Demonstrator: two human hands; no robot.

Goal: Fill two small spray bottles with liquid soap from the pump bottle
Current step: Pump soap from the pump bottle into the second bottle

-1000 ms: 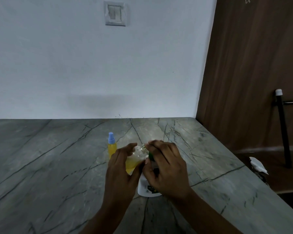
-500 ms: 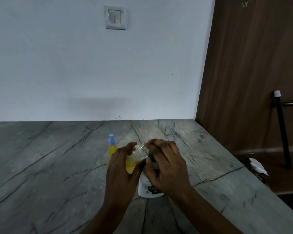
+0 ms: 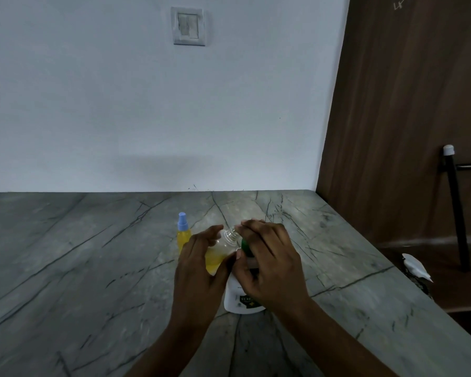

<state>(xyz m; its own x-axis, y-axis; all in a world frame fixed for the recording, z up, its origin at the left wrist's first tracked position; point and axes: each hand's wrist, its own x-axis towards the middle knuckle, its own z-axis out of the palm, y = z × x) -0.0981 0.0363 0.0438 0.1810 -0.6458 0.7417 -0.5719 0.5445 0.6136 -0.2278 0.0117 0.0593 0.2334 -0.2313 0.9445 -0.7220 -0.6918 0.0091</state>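
Spray bottle (image 3: 216, 256) looks light and slippery; your left hand (image 3: 199, 270) grips its body. Your right hand (image 3: 272, 268) clutches the pump bottle (image 3: 237, 297).

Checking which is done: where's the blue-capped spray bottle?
The blue-capped spray bottle stands on the grey counter in the head view, just left of and behind the left hand gripping the uncapped bottle.
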